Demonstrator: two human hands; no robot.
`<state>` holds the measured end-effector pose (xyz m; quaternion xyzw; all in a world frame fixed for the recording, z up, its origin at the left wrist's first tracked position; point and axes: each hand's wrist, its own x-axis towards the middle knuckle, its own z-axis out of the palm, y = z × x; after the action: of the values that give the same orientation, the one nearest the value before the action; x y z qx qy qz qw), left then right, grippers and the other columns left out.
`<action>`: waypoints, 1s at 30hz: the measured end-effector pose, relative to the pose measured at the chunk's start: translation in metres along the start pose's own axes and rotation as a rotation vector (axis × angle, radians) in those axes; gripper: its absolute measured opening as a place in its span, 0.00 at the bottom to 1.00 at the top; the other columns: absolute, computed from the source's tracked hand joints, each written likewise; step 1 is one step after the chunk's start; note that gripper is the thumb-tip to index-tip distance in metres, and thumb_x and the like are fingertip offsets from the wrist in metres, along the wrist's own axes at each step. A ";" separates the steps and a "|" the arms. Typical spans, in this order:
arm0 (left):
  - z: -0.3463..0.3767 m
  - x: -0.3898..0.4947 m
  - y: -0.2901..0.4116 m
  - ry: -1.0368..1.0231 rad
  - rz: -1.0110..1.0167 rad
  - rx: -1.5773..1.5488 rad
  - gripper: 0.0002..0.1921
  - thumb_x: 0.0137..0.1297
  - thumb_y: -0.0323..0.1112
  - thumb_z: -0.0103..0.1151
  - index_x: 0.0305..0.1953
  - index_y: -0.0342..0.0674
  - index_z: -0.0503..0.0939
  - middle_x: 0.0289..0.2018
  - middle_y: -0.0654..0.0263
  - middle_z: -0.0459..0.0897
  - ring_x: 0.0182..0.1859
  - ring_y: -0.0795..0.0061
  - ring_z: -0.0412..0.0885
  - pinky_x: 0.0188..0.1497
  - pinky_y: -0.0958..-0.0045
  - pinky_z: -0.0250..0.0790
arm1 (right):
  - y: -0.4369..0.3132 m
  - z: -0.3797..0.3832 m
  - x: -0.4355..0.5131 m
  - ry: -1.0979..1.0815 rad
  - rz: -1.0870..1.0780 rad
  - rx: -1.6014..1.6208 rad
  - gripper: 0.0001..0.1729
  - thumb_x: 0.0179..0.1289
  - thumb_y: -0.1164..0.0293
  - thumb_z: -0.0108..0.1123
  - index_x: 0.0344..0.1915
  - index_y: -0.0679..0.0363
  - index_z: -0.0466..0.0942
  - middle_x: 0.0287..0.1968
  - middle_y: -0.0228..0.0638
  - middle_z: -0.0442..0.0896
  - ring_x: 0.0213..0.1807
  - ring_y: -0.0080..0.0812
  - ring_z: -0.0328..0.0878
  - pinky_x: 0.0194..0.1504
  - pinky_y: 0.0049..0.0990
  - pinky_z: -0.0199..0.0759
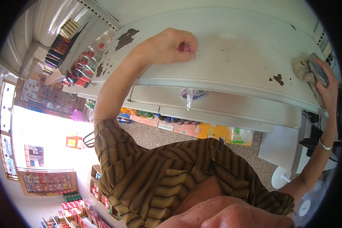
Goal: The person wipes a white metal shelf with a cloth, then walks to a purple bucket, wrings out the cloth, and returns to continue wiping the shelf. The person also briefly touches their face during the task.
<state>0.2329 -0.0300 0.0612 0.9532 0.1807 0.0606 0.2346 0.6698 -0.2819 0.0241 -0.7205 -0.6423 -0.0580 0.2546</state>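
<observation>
A white metal shelf with worn, chipped paint stretches before me. My left hand rests on its surface in a loose fist, the thumb near the curled forefinger. I see nothing held in it, though the inside of the fist is partly hidden. At the shelf's right end, my right hand grips a bunched cloth of beige and grey fabric. Part of the cloth hangs over the front edge, and a metal bangle circles that wrist.
A lower shelf carries a plastic bag. Red-capped bottles stand left of the shelf. Cartons and bottles line the floor. To the right are a white cabinet and a fan. A bright doorway opens at left.
</observation>
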 end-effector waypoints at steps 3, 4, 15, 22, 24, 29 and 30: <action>0.000 0.000 -0.002 -0.006 0.005 0.012 0.03 0.60 0.27 0.61 0.33 0.35 0.78 0.26 0.72 0.77 0.29 0.85 0.70 0.31 0.79 0.64 | 0.001 0.000 0.000 0.011 -0.040 -0.044 0.32 0.48 0.81 0.50 0.59 0.63 0.72 0.60 0.41 0.75 0.63 0.35 0.71 0.67 0.29 0.59; 0.000 0.000 -0.002 -0.006 0.003 0.006 0.03 0.60 0.27 0.61 0.33 0.35 0.78 0.26 0.72 0.77 0.29 0.85 0.70 0.31 0.79 0.64 | 0.000 0.000 0.000 0.010 -0.037 -0.038 0.32 0.48 0.81 0.50 0.59 0.63 0.72 0.59 0.42 0.75 0.63 0.35 0.71 0.67 0.28 0.59; 0.000 0.003 -0.005 0.026 0.046 0.072 0.03 0.60 0.26 0.62 0.33 0.35 0.79 0.26 0.72 0.78 0.29 0.84 0.71 0.32 0.78 0.65 | 0.002 -0.002 0.000 0.010 -0.067 -0.019 0.31 0.49 0.80 0.52 0.58 0.63 0.73 0.60 0.41 0.75 0.62 0.36 0.71 0.67 0.29 0.59; -0.003 -0.004 -0.004 0.002 -0.028 -0.082 0.05 0.59 0.28 0.64 0.33 0.36 0.79 0.28 0.70 0.78 0.32 0.82 0.72 0.34 0.77 0.65 | -0.010 -0.002 0.000 0.019 -0.019 -0.017 0.31 0.48 0.79 0.53 0.58 0.62 0.72 0.60 0.41 0.75 0.62 0.36 0.71 0.67 0.28 0.58; -0.004 -0.003 -0.003 -0.011 -0.012 -0.049 0.05 0.59 0.28 0.64 0.33 0.36 0.79 0.29 0.70 0.78 0.33 0.82 0.72 0.35 0.77 0.65 | -0.009 -0.002 -0.001 0.019 -0.007 0.004 0.31 0.48 0.79 0.53 0.58 0.62 0.72 0.59 0.41 0.75 0.62 0.36 0.71 0.67 0.28 0.58; -0.003 -0.003 -0.003 0.004 0.029 0.027 0.04 0.60 0.29 0.63 0.33 0.36 0.80 0.28 0.71 0.78 0.32 0.83 0.71 0.34 0.77 0.63 | -0.005 -0.001 -0.001 0.037 -0.044 -0.007 0.31 0.49 0.80 0.53 0.58 0.63 0.72 0.59 0.41 0.75 0.62 0.35 0.71 0.67 0.28 0.58; -0.002 -0.002 -0.006 0.010 0.026 0.052 0.04 0.60 0.29 0.63 0.33 0.37 0.80 0.28 0.71 0.78 0.32 0.83 0.70 0.34 0.77 0.63 | -0.005 -0.001 -0.001 0.042 -0.045 -0.011 0.31 0.49 0.80 0.53 0.58 0.63 0.72 0.59 0.41 0.75 0.62 0.35 0.71 0.67 0.28 0.58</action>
<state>0.2288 -0.0252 0.0603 0.9610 0.1707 0.0635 0.2081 0.6651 -0.2831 0.0264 -0.7060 -0.6526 -0.0824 0.2625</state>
